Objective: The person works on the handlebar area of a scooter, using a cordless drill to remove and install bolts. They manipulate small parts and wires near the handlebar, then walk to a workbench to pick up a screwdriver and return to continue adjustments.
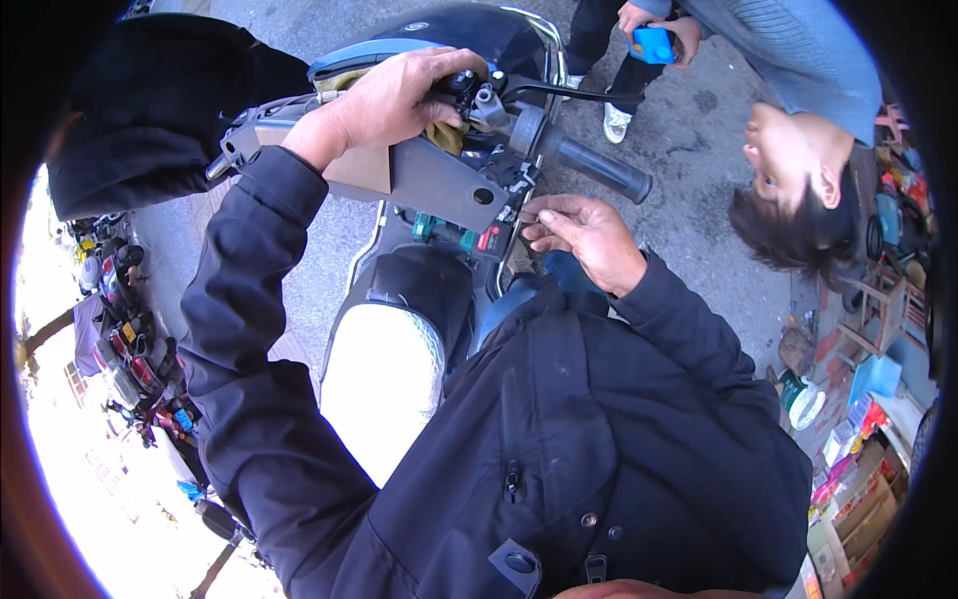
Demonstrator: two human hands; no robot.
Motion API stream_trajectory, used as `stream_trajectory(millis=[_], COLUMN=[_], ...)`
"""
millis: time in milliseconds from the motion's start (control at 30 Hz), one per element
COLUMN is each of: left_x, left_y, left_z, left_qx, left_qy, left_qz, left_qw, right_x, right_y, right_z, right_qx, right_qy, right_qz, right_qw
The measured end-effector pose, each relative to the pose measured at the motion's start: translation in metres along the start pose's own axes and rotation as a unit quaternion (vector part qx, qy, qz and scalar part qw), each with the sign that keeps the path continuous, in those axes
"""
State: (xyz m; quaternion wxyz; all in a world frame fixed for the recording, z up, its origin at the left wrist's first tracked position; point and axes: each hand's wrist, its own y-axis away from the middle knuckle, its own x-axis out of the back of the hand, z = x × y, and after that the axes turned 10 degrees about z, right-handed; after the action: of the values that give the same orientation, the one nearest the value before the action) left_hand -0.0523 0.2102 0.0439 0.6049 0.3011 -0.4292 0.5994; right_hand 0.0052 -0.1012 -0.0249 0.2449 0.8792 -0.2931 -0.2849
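A scooter's handlebar stands partly uncovered before me. My left hand (389, 97) reaches over its grey plastic cover (441, 180), thumb and fingers around a dark fitting beside the metal lever bracket (490, 108). A yellowish cloth shows beneath that hand. To the right are the black rubber grip (602, 165) and the black lever (569, 93). My right hand (580, 236) hovers beside the exposed switch parts (513, 172), fingers bent and thumb near the fingertips; whether something small is between them is unclear. Below the cover sits a red and black part (489, 241).
The scooter seat (389, 374) is glaringly bright. A person in a blue-grey sweater (801, 60) leans in at the right; another person's hands (662, 34) hold a blue device (653, 45). A dark-clothed figure (165, 112) is at upper left. Boxes and a bucket (804, 404) stand at right.
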Motion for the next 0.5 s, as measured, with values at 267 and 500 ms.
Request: stream_trajectory(millis=[267, 500], left_x=[-0.003, -0.005], left_y=[0.001, 0.0], left_z=[-0.001, -0.008], left_qx=[0.0, -0.023], left_qy=[0.044, 0.057], left_qz=[0.023, 0.029], left_qw=[0.999, 0.998], right_x=[-0.055, -0.087], right_y=[0.033, 0.008], right_z=[-0.026, -0.024], right_qx=[0.07, 0.124], right_qy=[-0.015, 0.049], right_qz=[0.014, 0.07], right_qw=[0.997, 0.989])
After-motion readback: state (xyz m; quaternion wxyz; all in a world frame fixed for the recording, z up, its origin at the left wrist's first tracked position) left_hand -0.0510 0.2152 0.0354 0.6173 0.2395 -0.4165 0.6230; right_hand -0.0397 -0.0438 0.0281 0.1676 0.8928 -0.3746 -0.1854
